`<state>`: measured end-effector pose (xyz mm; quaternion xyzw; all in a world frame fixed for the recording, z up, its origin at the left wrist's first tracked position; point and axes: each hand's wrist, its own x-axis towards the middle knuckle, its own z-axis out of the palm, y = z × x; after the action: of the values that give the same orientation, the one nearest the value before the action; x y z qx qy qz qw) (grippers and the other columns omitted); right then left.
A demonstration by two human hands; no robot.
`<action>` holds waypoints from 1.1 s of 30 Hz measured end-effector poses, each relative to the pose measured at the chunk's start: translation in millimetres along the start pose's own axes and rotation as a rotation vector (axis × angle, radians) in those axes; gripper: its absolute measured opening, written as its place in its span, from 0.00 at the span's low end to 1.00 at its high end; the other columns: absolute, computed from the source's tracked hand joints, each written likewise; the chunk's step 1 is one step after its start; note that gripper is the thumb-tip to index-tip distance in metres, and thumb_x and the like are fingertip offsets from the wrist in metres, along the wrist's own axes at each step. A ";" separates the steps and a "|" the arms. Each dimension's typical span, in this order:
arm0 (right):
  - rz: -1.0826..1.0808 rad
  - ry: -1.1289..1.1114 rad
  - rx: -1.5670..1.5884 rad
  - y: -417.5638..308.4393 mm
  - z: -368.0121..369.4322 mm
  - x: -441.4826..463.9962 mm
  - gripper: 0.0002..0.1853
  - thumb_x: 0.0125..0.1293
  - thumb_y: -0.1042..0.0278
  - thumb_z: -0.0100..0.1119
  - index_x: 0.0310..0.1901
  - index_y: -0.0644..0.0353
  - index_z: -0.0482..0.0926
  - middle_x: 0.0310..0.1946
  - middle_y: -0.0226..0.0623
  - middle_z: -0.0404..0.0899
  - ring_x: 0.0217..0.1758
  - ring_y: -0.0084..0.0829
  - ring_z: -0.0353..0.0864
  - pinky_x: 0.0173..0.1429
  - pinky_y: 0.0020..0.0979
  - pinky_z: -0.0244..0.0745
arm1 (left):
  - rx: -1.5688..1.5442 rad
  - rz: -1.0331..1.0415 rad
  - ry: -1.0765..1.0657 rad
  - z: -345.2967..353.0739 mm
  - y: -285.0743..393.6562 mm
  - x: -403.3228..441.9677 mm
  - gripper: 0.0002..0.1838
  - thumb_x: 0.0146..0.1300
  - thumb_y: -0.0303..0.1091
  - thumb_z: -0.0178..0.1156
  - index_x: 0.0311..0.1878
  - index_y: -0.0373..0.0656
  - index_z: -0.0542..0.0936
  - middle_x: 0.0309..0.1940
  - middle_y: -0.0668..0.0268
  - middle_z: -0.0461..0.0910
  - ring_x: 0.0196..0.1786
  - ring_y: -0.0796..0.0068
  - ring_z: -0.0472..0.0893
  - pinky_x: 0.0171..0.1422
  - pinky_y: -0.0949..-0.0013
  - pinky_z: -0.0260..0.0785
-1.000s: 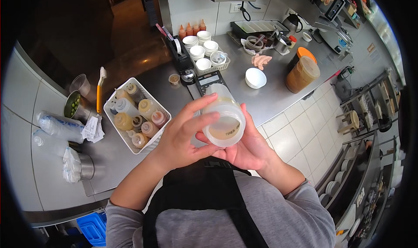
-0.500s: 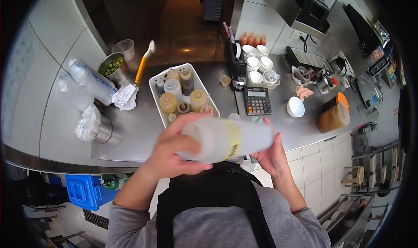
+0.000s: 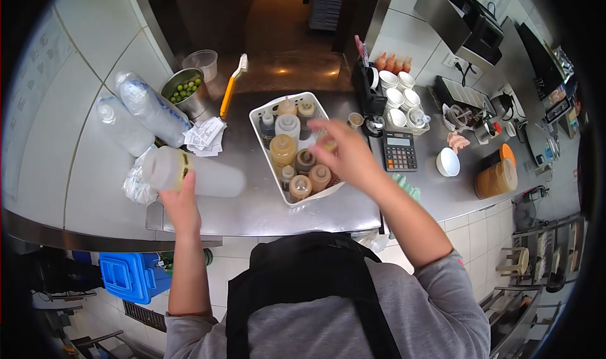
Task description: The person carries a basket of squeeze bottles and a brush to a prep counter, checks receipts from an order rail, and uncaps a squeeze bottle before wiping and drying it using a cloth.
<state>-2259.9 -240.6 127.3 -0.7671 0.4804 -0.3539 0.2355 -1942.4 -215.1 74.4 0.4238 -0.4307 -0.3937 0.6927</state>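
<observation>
My left hand (image 3: 181, 204) is closed around a long frosted plastic container (image 3: 214, 176) with a yellow and black label. It lies nearly sideways above the counter's left part, blurred by motion. My right hand (image 3: 344, 151) reaches over the right side of a white plastic basket (image 3: 257, 120). Its fingers curl around the upper part of a pale squeeze bottle (image 3: 308, 142), partly hidden and blurred. Several other squeeze bottles stand in the basket, among them a yellowish bottle (image 3: 282, 151), a white bottle (image 3: 288, 127) and a brown bottle (image 3: 320, 177).
Left are a metal pot of green limes (image 3: 185, 93), plastic cup sleeves (image 3: 146, 110), paper slips (image 3: 205, 135) and a yellow-handled brush (image 3: 230, 94). Right are a calculator (image 3: 400, 151), a white bowl (image 3: 447, 162), stacked small cups (image 3: 394, 98), a green cloth (image 3: 406, 186) and a brown-filled tub (image 3: 496, 179).
The labelled container has moved left in my left hand. My right hand has left it and moved to the basket. The view has shifted, so the counter appears further right.
</observation>
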 end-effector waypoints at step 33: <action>0.401 0.347 1.345 -29.1 -4.1 -82.0 0.43 0.60 0.38 0.58 0.64 0.66 0.59 0.53 0.44 0.73 0.57 0.42 0.74 0.59 0.46 0.72 | 0.052 0.424 -0.924 158.6 -13.9 -57.3 0.42 0.66 0.62 0.46 0.71 0.36 0.53 0.71 0.47 0.48 0.75 0.51 0.47 0.75 0.53 0.41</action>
<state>-2270.1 -154.1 124.4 -0.2860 0.3206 -0.6396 0.6375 -2110.7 -206.8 89.3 0.1257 -0.7782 -0.3801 0.4838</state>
